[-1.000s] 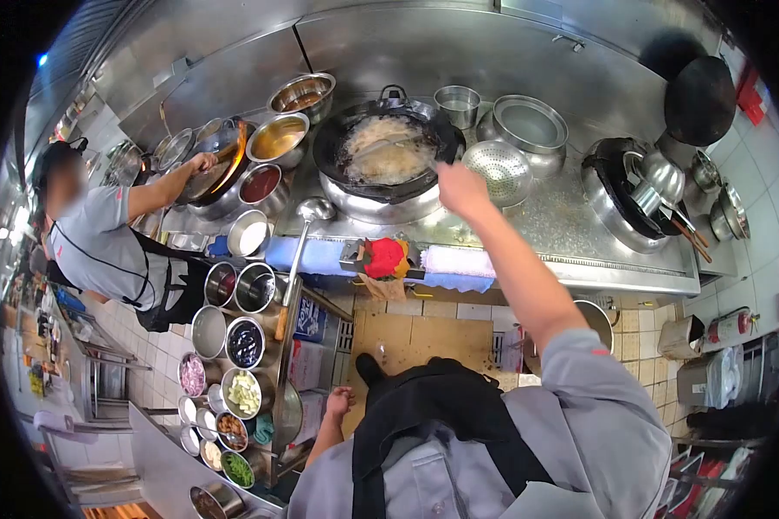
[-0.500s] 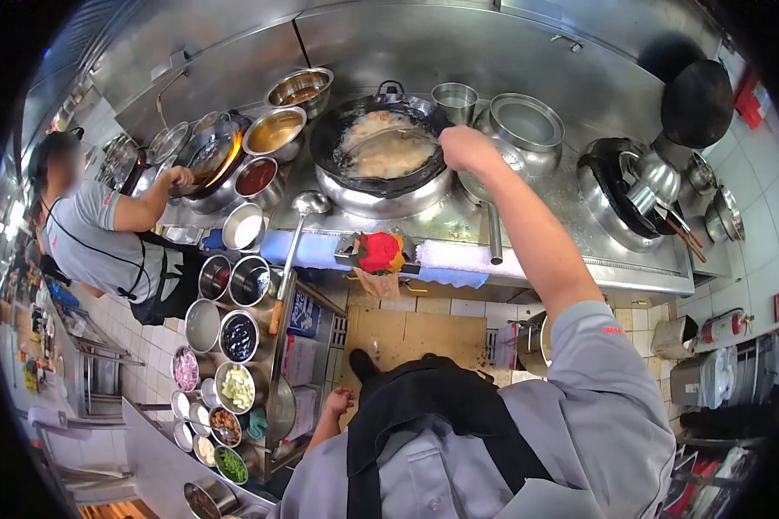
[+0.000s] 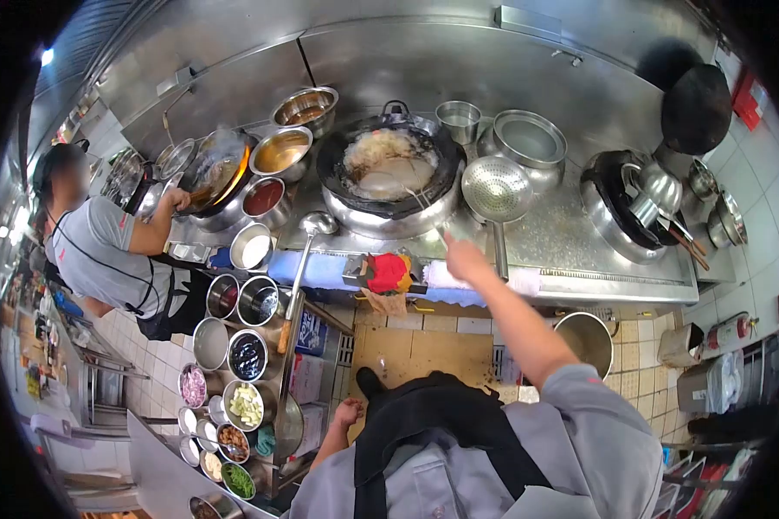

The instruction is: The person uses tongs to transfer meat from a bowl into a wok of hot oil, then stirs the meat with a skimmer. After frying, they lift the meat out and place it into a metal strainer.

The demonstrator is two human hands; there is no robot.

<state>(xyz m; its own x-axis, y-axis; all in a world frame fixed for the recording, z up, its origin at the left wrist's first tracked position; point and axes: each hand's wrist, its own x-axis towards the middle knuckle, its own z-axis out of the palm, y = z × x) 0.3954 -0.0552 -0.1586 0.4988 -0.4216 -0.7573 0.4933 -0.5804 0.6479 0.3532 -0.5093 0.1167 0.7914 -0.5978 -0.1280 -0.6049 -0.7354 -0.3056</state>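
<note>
My right hand (image 3: 467, 262) is closed round the handle of a thin wire utensil (image 3: 422, 198), whose far end reaches into the big black wok (image 3: 326, 164). Pale food (image 3: 381, 149) bubbles in oil inside that wok. Just right of the wok, a perforated strainer (image 3: 496, 189) lies on the steel counter, its handle pointing towards me. My left hand (image 3: 350, 412) hangs low beside my apron with its fingers curled in, and nothing shows in it.
A co-worker (image 3: 108, 238) at the left holds a second wok (image 3: 216, 177) over flame. A ladle (image 3: 318, 224) rests beside metal bowls of sauces and chopped ingredients (image 3: 246, 405). A lidded pot (image 3: 528, 143) and another burner (image 3: 619, 208) stand to the right.
My right hand has drawn back from the wok's right side towards the counter's front edge. The strainer is now uncovered. My left hand has barely moved.
</note>
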